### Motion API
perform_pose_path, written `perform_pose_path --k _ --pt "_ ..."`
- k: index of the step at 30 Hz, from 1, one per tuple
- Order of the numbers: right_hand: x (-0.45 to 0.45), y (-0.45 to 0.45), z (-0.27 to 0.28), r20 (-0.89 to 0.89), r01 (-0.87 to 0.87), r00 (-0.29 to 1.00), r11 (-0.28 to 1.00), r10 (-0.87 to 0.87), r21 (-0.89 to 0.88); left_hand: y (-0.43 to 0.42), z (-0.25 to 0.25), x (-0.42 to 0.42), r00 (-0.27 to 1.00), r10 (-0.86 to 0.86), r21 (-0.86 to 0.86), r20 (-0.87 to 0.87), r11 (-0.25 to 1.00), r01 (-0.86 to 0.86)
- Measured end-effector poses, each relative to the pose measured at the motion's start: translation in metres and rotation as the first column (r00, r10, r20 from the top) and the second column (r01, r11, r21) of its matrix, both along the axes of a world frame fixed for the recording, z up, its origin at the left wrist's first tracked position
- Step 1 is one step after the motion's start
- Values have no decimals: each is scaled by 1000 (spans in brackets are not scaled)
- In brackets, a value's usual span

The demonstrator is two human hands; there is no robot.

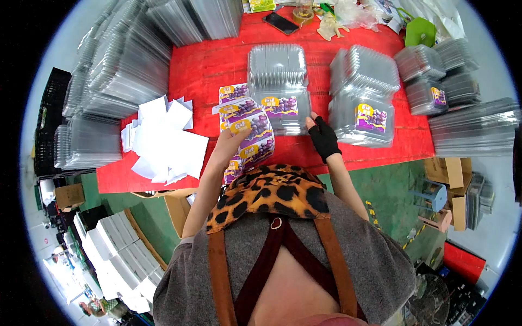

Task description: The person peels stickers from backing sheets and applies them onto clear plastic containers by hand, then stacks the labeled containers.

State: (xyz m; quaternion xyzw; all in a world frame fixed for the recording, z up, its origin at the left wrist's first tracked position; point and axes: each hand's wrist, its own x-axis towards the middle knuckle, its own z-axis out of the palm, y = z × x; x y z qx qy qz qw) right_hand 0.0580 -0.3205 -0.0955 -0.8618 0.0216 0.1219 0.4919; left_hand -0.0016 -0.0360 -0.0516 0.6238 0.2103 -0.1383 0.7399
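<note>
My left hand (231, 144) is closed on a strip of grape-picture labels (251, 130), purple and yellow on white backing, which curls down toward my apron. My right hand (324, 138), in a black fingerless glove, has its fingertips together at the right edge of a clear plastic container (296, 126). A grape label (279, 106) lies on that container's lid. Right behind it stands a stack of clear containers (277, 62). To the right of my glove is another stack (361, 98), whose front container bears a grape label (371, 118).
White paper sheets (168, 141) lie piled at left on the red table (212, 60). Tall stacks of clear containers (125, 65) stand behind them. More containers (473, 127) line the right side. A phone (281, 23), tape roll (303, 14) and plastic bags (359, 13) are at the back.
</note>
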Motion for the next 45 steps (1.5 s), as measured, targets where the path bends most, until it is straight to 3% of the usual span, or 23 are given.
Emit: perform_pose_path --k 2,5,8,13,18,20,21,23,32,36,37,38,40,42,43,44,45 --pt "0 -3 -1 52 2 999 1000 -4 29 -2 13 0 999 48 -23 2 999 -48" --pt "0 4 18 475 6 879 995 40 -96 1 16 4 991 137 -120 6 984 -135" --pt "7 20 52 661 -105 738 991 135 -85 2 -4 14 986 168 -193 -2 967 -166" --pt "28 57 84 715 -408 564 893 412 -192 -5 -12 22 988 75 -44 135 997 -70" --pt "64 90 71 739 -530 312 755 597 -387 -4 -8 23 989 28 -80 146 997 -17" --pt "67 102 64 747 -533 302 755 592 -383 -1 -7 23 991 25 -87 129 996 -14" --pt "68 105 65 701 -542 340 740 627 -398 -2 0 22 993 7 26 117 1000 -10" --pt "69 107 66 593 -563 416 707 689 -427 0 -14 24 983 9 76 185 997 -24" --pt "91 99 71 511 -702 562 702 651 -122 1 -11 24 970 -65 166 235 986 26" --pt "95 91 74 566 -583 628 805 534 -113 3 -10 23 973 -94 150 213 987 62" --pt "97 88 81 551 -504 673 851 493 -147 4 -6 23 979 -90 123 185 990 68" --pt "101 82 84 584 -418 723 907 369 -55 4 -1 23 984 -87 96 156 993 73" --pt "103 68 92 657 -218 752 926 -41 308 6 4 22 994 -47 -1 96 999 48" --pt "95 50 118 766 -100 626 960 -144 262 13 5 26 999 20 -135 34 991 -15" --pt "81 40 135 712 -136 693 950 -111 280 16 16 29 998 64 -366 0 929 -59" --pt "77 26 127 739 -213 673 948 -32 235 15 27 30 987 163 -438 -9 886 -151" --pt "66 16 135 757 -336 640 935 136 116 24 24 33 994 89 -612 59 790 -35"
